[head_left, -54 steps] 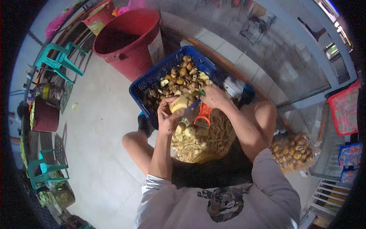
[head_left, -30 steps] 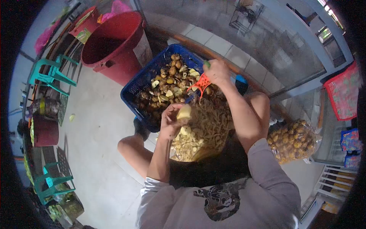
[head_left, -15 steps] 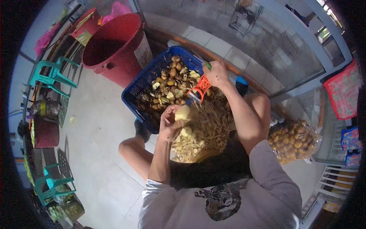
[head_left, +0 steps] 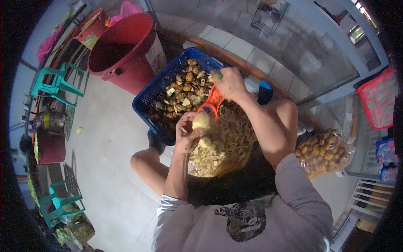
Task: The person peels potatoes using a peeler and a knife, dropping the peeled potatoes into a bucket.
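Orange peeler [head_left: 215,96] gripped in closed right hand [head_left: 231,84], pale potato [head_left: 201,121] clasped in curled left hand [head_left: 185,136], peelings [head_left: 235,136] heaped below.

The fingers of the right hand [head_left: 231,84] covered most of the green handle [head_left: 218,75] of the orange peeler [head_left: 215,98], and its far end was too blurred to tell whether it touched the pale peeled potato [head_left: 201,121]. The left hand [head_left: 186,134] hid that potato's left side and, with it, much of the near rim of the blue crate [head_left: 143,97]. Dark clothing [head_left: 226,192] covered the near edge of the peelings [head_left: 233,134]; what lay beneath them could not be seen. Shadow swallowed the bottom of the red bin [head_left: 138,77]. The lower picture edge cut off the grey shirt [head_left: 189,229], whose dark print was unreadable.
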`<act>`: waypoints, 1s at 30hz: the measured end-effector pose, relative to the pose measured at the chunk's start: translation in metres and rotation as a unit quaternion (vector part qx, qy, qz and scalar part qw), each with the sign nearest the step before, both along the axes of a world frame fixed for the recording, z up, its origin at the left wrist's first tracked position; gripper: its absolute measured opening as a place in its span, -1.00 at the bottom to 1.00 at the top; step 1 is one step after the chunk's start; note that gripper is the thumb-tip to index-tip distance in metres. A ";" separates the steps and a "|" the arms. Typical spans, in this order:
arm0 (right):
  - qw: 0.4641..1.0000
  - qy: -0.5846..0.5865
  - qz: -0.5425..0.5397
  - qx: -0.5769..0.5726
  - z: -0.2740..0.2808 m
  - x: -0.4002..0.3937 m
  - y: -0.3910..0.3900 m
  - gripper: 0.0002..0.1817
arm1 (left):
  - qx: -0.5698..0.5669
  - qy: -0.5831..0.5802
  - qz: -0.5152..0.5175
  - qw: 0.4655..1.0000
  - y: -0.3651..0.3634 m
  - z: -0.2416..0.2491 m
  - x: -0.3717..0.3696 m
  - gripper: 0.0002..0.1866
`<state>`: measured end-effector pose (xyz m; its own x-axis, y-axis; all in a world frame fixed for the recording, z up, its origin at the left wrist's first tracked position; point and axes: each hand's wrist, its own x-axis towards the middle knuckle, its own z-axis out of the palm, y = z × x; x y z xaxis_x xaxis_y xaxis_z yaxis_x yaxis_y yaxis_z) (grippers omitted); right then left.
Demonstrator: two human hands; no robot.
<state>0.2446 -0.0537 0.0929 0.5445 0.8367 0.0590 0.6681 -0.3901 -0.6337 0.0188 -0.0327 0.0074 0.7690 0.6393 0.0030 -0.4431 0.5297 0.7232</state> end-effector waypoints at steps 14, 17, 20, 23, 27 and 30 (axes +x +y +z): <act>0.993 0.046 -0.069 0.084 -0.019 -0.001 0.002 -0.51 | -0.132 -0.099 0.022 0.986 -0.005 -0.004 0.006 -0.34; 0.999 0.019 0.005 0.042 -0.001 -0.016 -0.001 -0.55 | -0.100 -0.041 0.011 0.994 -0.006 0.003 0.004 -0.35; 0.998 -0.023 0.040 0.043 0.002 -0.015 -0.004 -0.58 | -0.040 -0.022 0.015 0.999 -0.005 0.013 0.006 -0.34; 1.000 0.017 -0.016 0.001 -0.019 0.005 0.006 -0.58 | -0.016 0.003 0.021 1.000 -0.006 0.007 0.002 -0.32; 0.994 0.078 -0.081 -0.004 -0.020 0.019 0.006 -0.61 | -0.032 -0.031 0.026 0.999 -0.001 0.004 0.002 -0.33; 0.996 -0.063 0.025 0.057 0.005 -0.019 -0.004 -0.56 | -0.019 -0.019 0.033 0.999 -0.002 0.001 0.006 -0.28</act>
